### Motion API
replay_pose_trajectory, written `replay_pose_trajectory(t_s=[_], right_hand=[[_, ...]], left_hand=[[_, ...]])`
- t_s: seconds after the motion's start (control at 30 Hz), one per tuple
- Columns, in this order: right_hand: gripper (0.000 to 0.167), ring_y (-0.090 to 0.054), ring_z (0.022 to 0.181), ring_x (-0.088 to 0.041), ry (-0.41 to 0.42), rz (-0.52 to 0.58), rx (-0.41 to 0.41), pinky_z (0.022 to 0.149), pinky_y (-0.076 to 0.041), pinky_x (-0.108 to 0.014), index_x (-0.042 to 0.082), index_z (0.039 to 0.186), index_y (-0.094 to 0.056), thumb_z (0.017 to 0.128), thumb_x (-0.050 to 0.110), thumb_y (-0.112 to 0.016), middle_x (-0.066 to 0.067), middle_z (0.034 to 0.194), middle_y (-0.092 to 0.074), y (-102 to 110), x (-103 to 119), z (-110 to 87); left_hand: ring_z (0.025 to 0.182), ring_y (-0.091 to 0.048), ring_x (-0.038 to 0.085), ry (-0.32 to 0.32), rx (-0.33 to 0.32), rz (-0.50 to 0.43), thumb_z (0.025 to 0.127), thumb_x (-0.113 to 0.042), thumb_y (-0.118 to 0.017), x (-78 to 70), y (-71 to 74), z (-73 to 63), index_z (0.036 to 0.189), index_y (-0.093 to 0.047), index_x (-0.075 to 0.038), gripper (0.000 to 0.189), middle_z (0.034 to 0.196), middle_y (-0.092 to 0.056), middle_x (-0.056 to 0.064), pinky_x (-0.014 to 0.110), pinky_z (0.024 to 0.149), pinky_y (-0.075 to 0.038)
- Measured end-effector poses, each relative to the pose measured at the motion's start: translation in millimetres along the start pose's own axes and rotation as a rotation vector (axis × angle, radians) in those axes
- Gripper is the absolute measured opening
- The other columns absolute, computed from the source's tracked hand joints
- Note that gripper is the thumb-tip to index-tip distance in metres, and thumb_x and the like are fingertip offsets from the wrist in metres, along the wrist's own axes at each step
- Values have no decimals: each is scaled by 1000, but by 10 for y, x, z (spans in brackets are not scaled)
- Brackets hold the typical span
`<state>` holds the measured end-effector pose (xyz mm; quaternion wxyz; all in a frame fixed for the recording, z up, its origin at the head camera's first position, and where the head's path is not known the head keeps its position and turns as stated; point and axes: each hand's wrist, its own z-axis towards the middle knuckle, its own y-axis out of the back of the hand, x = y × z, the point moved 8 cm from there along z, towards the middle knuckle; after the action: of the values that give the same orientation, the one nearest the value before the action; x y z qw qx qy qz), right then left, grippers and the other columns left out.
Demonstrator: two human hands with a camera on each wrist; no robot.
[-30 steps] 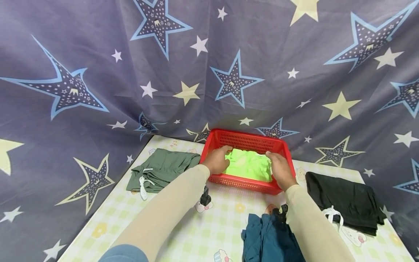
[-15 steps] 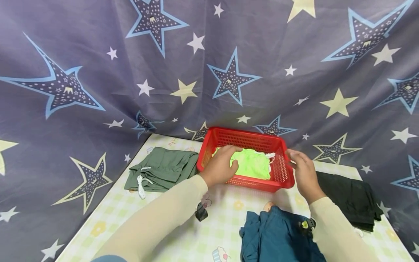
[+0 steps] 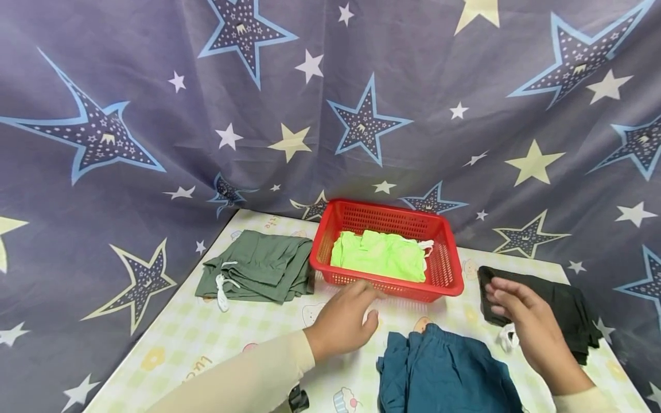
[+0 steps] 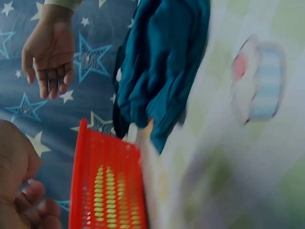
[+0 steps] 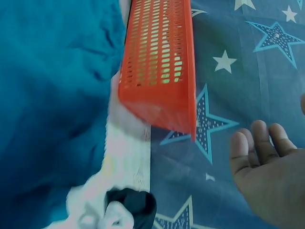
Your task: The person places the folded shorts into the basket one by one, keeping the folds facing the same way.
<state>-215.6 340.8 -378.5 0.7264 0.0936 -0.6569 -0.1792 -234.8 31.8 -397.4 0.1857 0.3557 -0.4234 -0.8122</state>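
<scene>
Folded bright green clothing with a white drawstring lies in the red plastic basket at the table's back. My left hand hovers in front of the basket, fingers loosely bent and holding nothing. On the right, my right hand is raised in front of the folded black garment, its fingers loose and nothing in them. Between the hands, nearer to me, lies a blue garment with a gathered waistband. The right wrist view shows the right hand apart from the basket.
Folded dark green drawstring shorts lie left of the basket. A checked cloth with printed pictures covers the table. Behind it hangs a grey-blue curtain patterned with stars.
Both hands have come out of the basket, leaving the green clothing inside. The left hand has drawn back toward me; the right has moved right and nearer, over by the black garment.
</scene>
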Motion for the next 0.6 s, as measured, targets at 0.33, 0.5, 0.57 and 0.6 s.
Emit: replay_pose_trajectory(t_s=[0.33,0.5,0.57,0.6], right_hand=[[69,-64,105,-24,-382,-348,102,78,-57,-33,-11,148,-37,108,44,-46,-31,137,-54,187,-540,-457],[70,-68,97,-36,-455,-439,112,72,-59,-43,-19,138,-42,105,40,-56,-32,115,-63,254,-817,-632],[67,-69,95,-37,-483,-443,107,70,-59,-44,-22,135,-42,103,35,-59,-33,112,-63,286,-927,-687],[67,-69,93,-38,-498,-452,104,69,-59,-45,-23,133,-43,102,34,-60,-33,109,-64,302,-979,-712]], left_hand=[[77,-57,7,355,213,-362,97,-21,-67,175,-382,-311,116,-66,-11,22,91,-62,-9,29,71,-48],[72,-58,9,489,313,-446,96,-25,-68,201,-529,-414,116,-65,-8,26,85,-63,-7,33,70,-50],[72,-59,10,518,347,-446,96,-26,-68,207,-583,-436,117,-64,-7,28,85,-64,-6,34,71,-51],[72,-59,10,531,363,-442,96,-26,-69,210,-608,-445,117,-64,-7,29,85,-64,-5,35,72,-51]])
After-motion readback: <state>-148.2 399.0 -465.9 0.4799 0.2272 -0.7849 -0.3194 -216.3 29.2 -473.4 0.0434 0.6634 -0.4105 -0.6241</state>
